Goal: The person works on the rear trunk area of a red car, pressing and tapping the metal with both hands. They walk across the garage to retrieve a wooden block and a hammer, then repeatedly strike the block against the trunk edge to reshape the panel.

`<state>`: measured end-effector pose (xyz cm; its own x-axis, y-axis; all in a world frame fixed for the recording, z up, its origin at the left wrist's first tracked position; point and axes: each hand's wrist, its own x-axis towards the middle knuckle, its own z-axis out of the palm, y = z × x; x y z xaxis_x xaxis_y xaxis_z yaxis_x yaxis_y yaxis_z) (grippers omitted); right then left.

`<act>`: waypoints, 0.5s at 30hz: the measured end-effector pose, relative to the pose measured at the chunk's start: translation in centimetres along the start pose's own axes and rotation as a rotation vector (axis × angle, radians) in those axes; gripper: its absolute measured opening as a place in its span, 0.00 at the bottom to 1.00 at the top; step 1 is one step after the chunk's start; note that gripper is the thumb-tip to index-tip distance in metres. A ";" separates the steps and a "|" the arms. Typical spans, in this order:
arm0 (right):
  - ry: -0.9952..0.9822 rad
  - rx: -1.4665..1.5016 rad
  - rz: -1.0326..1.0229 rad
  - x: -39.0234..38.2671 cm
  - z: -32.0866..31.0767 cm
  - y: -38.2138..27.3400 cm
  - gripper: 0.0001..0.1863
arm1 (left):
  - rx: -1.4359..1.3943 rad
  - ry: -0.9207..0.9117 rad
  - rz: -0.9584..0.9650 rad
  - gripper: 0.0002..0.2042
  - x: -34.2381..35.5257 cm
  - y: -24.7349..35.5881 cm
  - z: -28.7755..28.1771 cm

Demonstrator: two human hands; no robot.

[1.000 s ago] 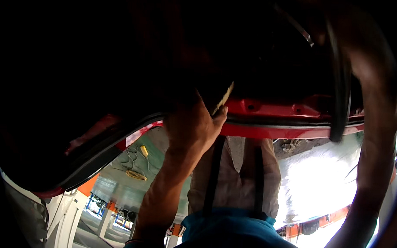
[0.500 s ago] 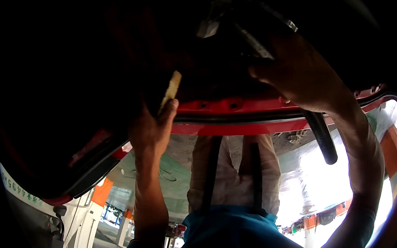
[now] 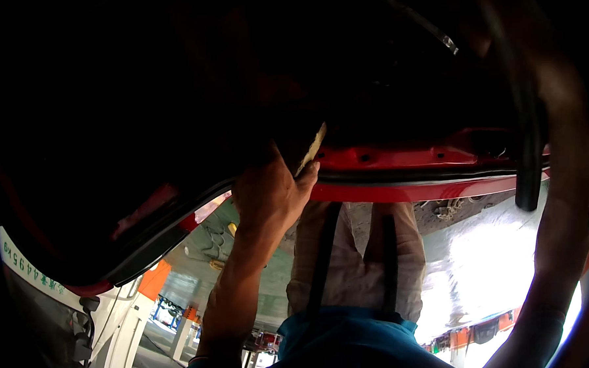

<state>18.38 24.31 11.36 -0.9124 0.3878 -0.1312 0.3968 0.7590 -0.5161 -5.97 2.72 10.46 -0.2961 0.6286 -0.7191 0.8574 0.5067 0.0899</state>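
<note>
Yellowish and thin, a strip [image 3: 312, 148] stood just off the centre toward one o'clock, its upper end leaning that way too. The left hand [image 3: 268, 193], near the middle, held it: the thumb [image 3: 310, 173] lay against its lower end, and the fingers were drawn in narrow on the far side, partly lost in shadow. Up at one to two o'clock the right hand [image 3: 518, 26] was dark and blurred; how its fingers were set I could not tell. A black bar [image 3: 529, 161] with a blunt end hung from beside it toward three o'clock, and a slim metal piece [image 3: 450, 44] glinted at one o'clock.

Red bodywork [image 3: 407, 156] with a black seal [image 3: 400, 181] ran from near the strip out to three o'clock. Below it, at five o'clock, showed light trousers [image 3: 356, 265] with dark straps [image 3: 391, 267], and under those a blue top [image 3: 347, 331]. Glare whitened the floor [image 3: 488, 258] at four o'clock. White and orange posts [image 3: 155, 280] stood toward eight o'clock, beside a white vehicle [image 3: 37, 275].
</note>
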 end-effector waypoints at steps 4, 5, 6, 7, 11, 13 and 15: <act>-0.123 -0.106 0.180 1.3 0.8 -1.4 0.19 | 0.017 0.021 0.006 0.35 0.0 0.1 0.1; -0.149 -0.036 0.223 1.7 2.4 -2.6 0.19 | -0.024 0.033 0.028 0.36 -0.1 -0.2 0.1; -0.183 0.048 0.260 2.1 4.5 -3.9 0.19 | -0.015 0.050 0.024 0.36 -0.2 -0.6 0.4; -0.223 0.087 0.399 0.5 5.2 -5.5 0.18 | -0.040 0.041 0.135 0.36 0.7 0.5 0.5; -0.384 0.420 0.427 1.9 7.3 -7.1 0.17 | 0.090 0.117 0.082 0.37 -0.2 -0.9 0.9; -0.441 0.436 0.498 2.6 3.7 -6.6 0.19 | 0.044 0.110 0.066 0.39 -0.3 -1.2 0.8; -0.193 0.226 0.162 -0.2 4.5 -5.4 0.16 | 0.010 0.065 0.039 0.41 0.1 -1.3 0.5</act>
<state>15.95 17.81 10.33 -0.8502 0.3712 -0.3734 0.5254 0.5520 -0.6475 -6.92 1.80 9.96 -0.2892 0.6850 -0.6687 0.8727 0.4757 0.1099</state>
